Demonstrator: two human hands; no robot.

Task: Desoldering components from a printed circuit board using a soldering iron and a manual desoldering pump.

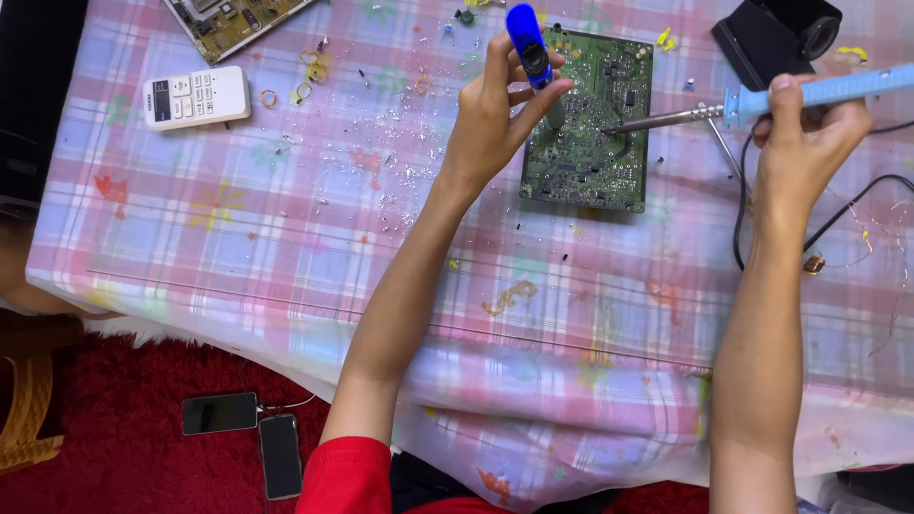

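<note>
Working mid-joint: the right hand (809, 128) is clamped on the pale blue soldering iron (762, 100), tip on the green circuit board (590, 124) near the table's (286, 266) far edge; the left hand (495, 109) grips the blue desoldering pump (529, 43) upright beside it; solder scraps (381, 181) litter the cloth, more joints likely remain

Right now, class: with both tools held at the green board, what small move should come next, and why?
Probably bring the blue pump in the left hand down beside the iron's tip. The soldering iron in the right hand already rests on the circuit board, and the pump's nozzle sits close by, seemingly slightly off that joint.
</note>
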